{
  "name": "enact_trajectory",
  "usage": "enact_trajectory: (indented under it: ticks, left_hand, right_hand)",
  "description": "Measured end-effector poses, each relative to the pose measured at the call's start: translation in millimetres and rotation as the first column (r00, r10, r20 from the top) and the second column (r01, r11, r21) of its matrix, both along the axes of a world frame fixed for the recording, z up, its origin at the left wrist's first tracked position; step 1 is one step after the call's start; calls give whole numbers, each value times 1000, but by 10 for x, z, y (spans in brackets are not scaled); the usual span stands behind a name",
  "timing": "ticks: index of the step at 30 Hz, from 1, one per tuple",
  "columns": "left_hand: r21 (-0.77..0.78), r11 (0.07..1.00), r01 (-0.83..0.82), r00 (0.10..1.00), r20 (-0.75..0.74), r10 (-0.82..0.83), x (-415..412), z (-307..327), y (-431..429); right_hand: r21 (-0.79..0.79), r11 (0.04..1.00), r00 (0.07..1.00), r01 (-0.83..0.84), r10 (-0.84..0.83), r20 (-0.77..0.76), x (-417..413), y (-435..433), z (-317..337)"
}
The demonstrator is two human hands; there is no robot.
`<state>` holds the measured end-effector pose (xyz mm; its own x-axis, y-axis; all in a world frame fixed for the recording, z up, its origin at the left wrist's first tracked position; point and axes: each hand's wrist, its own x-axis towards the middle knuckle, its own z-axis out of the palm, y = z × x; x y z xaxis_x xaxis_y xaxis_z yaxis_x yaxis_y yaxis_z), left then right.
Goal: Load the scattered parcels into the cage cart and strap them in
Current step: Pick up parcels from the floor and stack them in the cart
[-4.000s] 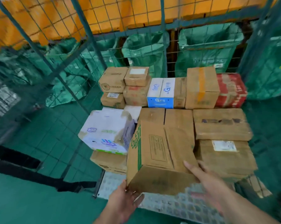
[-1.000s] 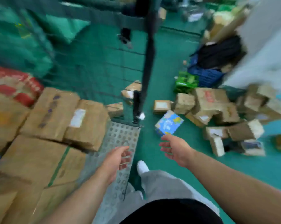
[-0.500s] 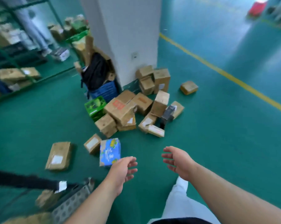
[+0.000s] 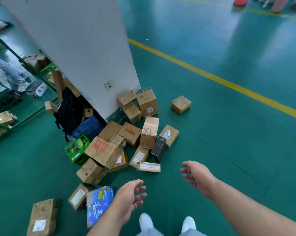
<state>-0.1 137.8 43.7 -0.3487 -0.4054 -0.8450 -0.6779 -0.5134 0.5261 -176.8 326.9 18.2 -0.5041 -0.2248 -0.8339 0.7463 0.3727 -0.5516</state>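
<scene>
SF-marked box (image 4: 149, 132) upright | white-labelled carton (image 4: 42, 217) flat | left hand (image 4: 126, 200), right hand (image 4: 197, 176) empty

White shoes (image 4: 188, 223), perhaps grey trousers (image 4: 191, 234), bare forearms (image 4: 245, 210)

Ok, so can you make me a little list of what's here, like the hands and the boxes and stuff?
left hand: open, holds nothing, next to the blue printed box
right hand: open, holds nothing, over the green floor
parcel pile: brown boxes heaped at the foot of the white pillar
black parcel: leaning among the brown boxes
lone box: apart from the pile, toward the yellow line
green crate: at the pile's left edge
</scene>
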Motion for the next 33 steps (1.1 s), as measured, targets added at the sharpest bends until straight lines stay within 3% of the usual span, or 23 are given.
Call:
enact_trajectory:
  ticks: [6,17,22,28,33]
  left_hand:
    - [-10,999,47,991,128,-45,-820,-292,-456]
    - [-56,929,366,931,16,-365,-3405,-114,-1292]
    - [-27,914,404,915,15,-404,-4369,-164,-1125]
    - [15,887,461,879,130,-459,-5277,-523,-727]
    - [-19,908,418,887,225,-404,-6126,-403,-461]
  right_hand:
    - [25,997,997,72,-73,12,-733,-260,-94]
    - [150,951,961,271,-257,-102,-2087,-304,208]
    - [130,949,957,288,-279,-84,-2620,-259,138]
    - [119,943,950,312,-311,-25,-3753,64,-287]
    - [136,968,977,210,-215,16,-4890,321,-475]
